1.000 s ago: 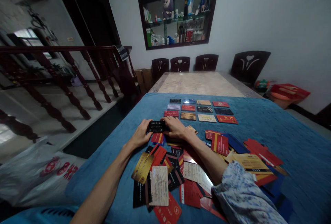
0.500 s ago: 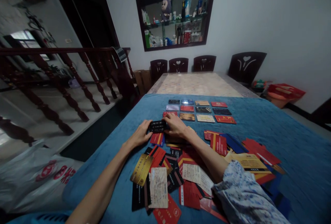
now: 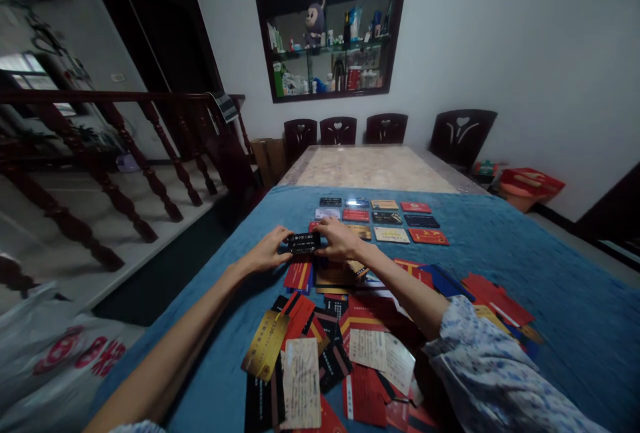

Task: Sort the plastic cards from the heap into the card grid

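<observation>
Both hands hold a black card [image 3: 303, 242] with pale lettering just above a blue cloth [image 3: 500, 240]. My left hand [image 3: 267, 253] pinches its left end, and my right hand [image 3: 341, 238] pinches its right end. Right behind the card lies a neat grid of cards [image 3: 385, 217] in three rows, in red, black, gold and white. A loose heap of cards [image 3: 345, 333] is spread under and around my forearms, nearer to me.
The cloth covers the near part of a long marble-topped table [image 3: 373, 168]. Several dark chairs [image 3: 385, 128] stand at its far end under a wall cabinet [image 3: 330, 36]. A wooden stair railing [image 3: 125, 146] runs along the left. A white plastic bag [image 3: 55, 360] sits at lower left.
Both hands with the black card have moved slightly away from me, toward the grid of cards. The camera has tilted and shifted, so the heap sits lower in view.
</observation>
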A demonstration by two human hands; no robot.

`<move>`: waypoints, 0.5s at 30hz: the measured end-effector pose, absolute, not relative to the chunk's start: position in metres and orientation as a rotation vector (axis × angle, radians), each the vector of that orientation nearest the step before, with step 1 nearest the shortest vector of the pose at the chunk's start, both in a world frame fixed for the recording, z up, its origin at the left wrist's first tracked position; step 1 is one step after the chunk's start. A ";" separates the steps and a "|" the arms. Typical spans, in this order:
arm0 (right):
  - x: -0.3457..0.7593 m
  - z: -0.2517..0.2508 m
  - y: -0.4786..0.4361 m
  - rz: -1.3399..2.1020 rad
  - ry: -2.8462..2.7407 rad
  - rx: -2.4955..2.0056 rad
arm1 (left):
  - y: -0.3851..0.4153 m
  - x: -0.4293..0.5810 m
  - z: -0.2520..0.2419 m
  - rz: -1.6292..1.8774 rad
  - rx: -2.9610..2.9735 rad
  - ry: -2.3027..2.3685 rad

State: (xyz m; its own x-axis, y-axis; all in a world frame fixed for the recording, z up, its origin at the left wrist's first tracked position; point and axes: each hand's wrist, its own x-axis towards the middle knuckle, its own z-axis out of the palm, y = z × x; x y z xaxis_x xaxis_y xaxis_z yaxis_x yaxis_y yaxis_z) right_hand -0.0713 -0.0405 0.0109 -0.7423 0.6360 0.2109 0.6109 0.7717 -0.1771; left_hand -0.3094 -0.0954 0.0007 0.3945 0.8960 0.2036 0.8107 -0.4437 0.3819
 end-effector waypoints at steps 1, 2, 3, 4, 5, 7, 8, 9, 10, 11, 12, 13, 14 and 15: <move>-0.069 0.012 -0.037 0.133 -2.717 -0.960 | -0.091 -0.309 0.002 0.549 2.438 1.508; -0.067 0.014 -0.033 0.123 -2.726 -0.952 | -0.087 -0.307 0.004 0.536 2.448 1.503; -0.065 0.015 -0.030 0.114 -2.732 -0.948 | -0.083 -0.306 0.005 0.522 2.459 1.498; -0.063 0.017 -0.026 0.109 -2.732 -0.947 | -0.079 -0.304 0.007 0.508 2.470 1.494; -0.061 0.018 -0.023 0.106 -2.730 -0.951 | -0.075 -0.303 0.009 0.496 2.479 1.492; -0.058 0.020 -0.017 0.102 -2.728 -0.969 | -0.068 -0.299 0.012 0.479 2.493 1.492; -0.057 0.021 -0.013 0.100 -2.731 -0.981 | -0.064 -0.297 0.014 0.474 2.498 1.490; -0.055 0.022 -0.010 0.098 -2.738 -0.992 | -0.060 -0.296 0.015 0.471 2.503 1.488; -0.054 0.023 -0.007 0.095 -2.744 -1.001 | -0.056 -0.294 0.016 0.469 2.508 1.485; -0.053 0.024 -0.004 0.093 -2.749 -1.009 | -0.053 -0.293 0.017 0.465 2.512 1.482; -0.052 0.025 -0.001 0.093 -2.751 -1.014 | -0.049 -0.292 0.018 0.459 2.517 1.480; -0.050 0.025 0.002 0.094 -2.753 -1.015 | -0.044 -0.290 0.018 0.452 2.523 1.477; -0.049 0.025 0.005 0.096 -2.753 -1.014 | -0.040 -0.289 0.019 0.443 2.530 1.475; -0.047 0.026 0.008 0.099 -2.749 -1.014 | -0.035 -0.288 0.020 0.437 2.539 1.472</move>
